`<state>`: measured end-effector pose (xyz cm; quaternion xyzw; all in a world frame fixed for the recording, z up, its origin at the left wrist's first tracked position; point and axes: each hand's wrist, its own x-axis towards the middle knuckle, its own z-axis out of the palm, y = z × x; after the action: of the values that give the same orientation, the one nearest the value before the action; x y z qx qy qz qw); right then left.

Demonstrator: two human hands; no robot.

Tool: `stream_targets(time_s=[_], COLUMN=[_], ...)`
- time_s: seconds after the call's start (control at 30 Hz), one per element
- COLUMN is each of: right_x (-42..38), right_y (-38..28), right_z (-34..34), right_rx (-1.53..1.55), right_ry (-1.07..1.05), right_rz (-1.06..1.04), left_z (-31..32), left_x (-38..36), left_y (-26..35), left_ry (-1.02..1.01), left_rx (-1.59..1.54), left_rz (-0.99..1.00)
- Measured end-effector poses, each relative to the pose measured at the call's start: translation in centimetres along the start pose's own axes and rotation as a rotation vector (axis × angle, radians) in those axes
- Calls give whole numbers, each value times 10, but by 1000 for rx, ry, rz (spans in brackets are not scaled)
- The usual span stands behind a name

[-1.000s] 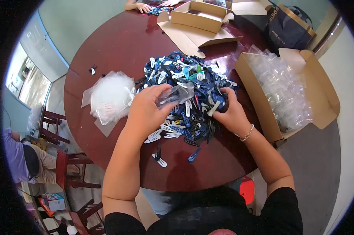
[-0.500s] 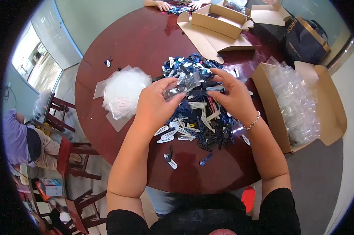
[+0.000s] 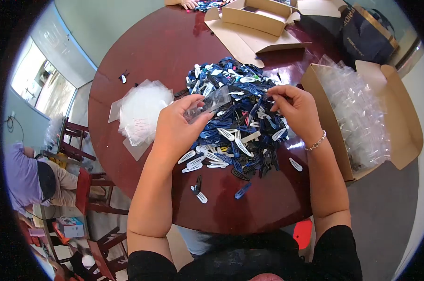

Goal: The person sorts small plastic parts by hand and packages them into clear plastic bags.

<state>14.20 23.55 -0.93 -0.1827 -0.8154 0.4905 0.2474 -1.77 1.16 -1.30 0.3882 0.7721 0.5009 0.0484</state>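
A large pile of blue, white and black hair clips (image 3: 240, 136) lies on the round dark red table (image 3: 141, 51). Over the pile's left side, my left hand (image 3: 179, 126) holds a small clear plastic bag (image 3: 214, 101) between thumb and fingers. At the right edge of the pile is my right hand (image 3: 294, 110), its thumb and fingertips pinched together; what they hold, if anything, is too small to name. A stack of clear bags (image 3: 144, 114) lies left of my left hand.
On the right stands an open cardboard box (image 3: 324, 126) full of clear bags. More cardboard boxes (image 3: 254, 21) and a dark bag (image 3: 369, 35) are at the back. Another person's hand (image 3: 189, 3) is at the far edge. Stools and a seated person (image 3: 29, 173) are at left.
My right hand has moved right, away from the bag and from a light clip near its fingers. My left hand has shifted slightly left with the bag. The view has shifted a little.
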Motion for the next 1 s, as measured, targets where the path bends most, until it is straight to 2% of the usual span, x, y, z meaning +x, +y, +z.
stream_targets(time_s=[0.1,0.17,0.2,0.27,0.3,0.37,0.4,0.47,0.53,0.63,0.67,0.73,0.77,0.87,0.93,1.0], right_x=[0,-1,-1,-1,-2,-6,-4,1,2,7,7,8,12,2,-7,-19], right_y=[7,5,7,12,12,10,12,23,33,42,43,39,51,33,16,-4], right_z=[-4,-14,-20,-30,-30,-27,-23,-13,-3,5,6,12,16,34,45,52], right_rx=[-165,-552,-555,-767,-770,-1066,-1066,-1078,-1073,-768,-767,-198,-84,-167,-275,-391], right_ry=[80,198,204,143,145,49,51,0,62,128,129,103,111,211,263,179], right_rz=[-97,-257,-256,-161,-161,72,74,212,165,128,130,214,223,-29,-310,-380], left_z=[1,1,1,1,1,1,1,1,2,3,3,4,4,2,0,0], left_x=[-1,-1,-1,-1,-1,-1,-1,-1,-1,-2,-2,-2,-2,-2,-2,-1], left_y=[0,0,0,0,1,2,2,2,-1,0,1,2,1,2,6,6], left_ry=[-10,8,6,12,11,-5,-7,-7,-6,-16,-26,-25,-20,9,20,25], left_rx=[40,37,34,58,55,30,29,44,37,30,30,37,44,94,81,68], left_rz=[13,17,22,39,41,23,24,13,22,27,20,23,26,49,22,-1])
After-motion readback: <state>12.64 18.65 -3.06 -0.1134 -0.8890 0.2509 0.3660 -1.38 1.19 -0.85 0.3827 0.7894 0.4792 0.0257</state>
